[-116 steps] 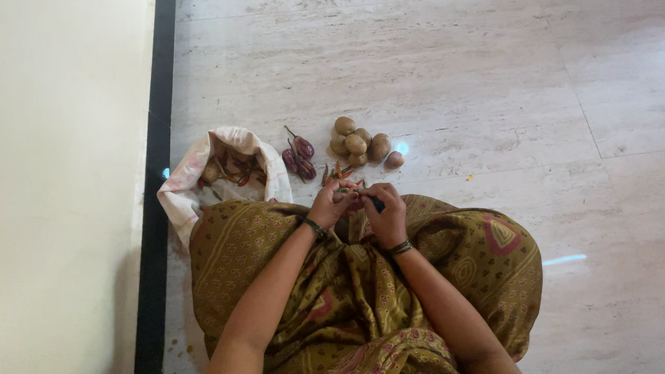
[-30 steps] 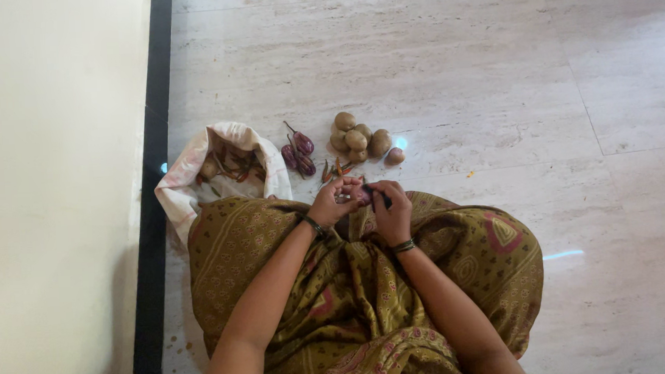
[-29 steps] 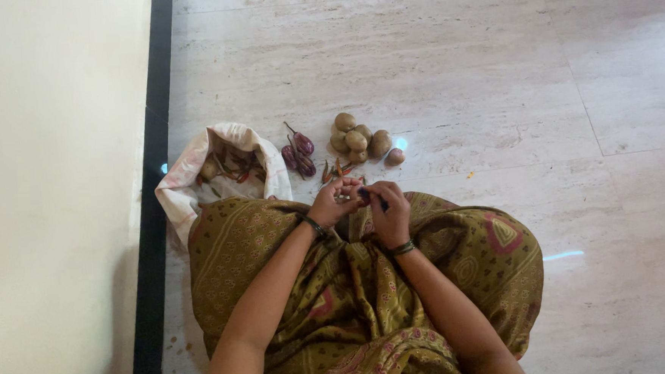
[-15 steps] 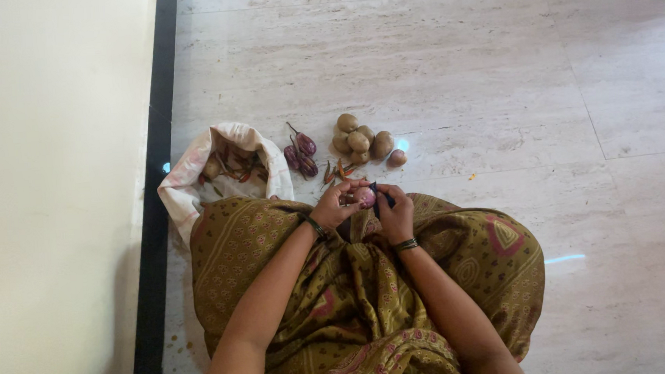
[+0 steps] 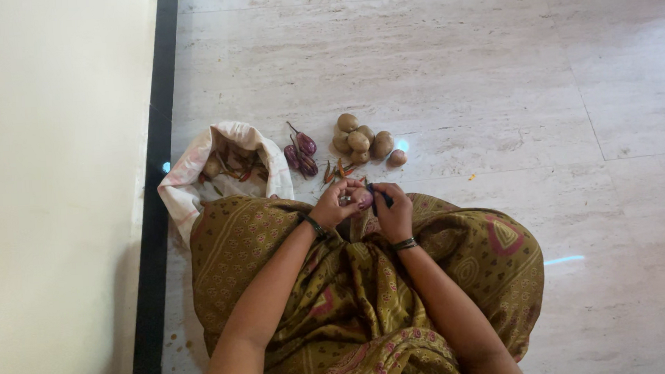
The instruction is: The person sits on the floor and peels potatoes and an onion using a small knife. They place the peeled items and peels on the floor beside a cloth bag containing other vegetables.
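Wide pale marble floor [image 5: 455, 67] fills the view, and a person sits on it in an olive patterned sari [image 5: 338, 285]. Up by the left knee slumps an open cloth bag [image 5: 188, 175] with vegetables inside. Next, a heap of brown potatoes [image 5: 359, 140] well ahead of the knees, small purple eggplants [image 5: 300, 157] just beside it, a few red chillies [image 5: 338, 169] nearer in. Now the hands, close together over the lap: the left hand [image 5: 335, 206] has its fingers curled around a small pinkish onion [image 5: 363, 199], and the right hand [image 5: 393, 209] has its fingers closed on a dark-handled knife [image 5: 378, 197] that meets the onion. To my eye, peeling goes best with the onion cradled firmly, blade shallow, thumb guiding, strokes short and away from the fingertips.
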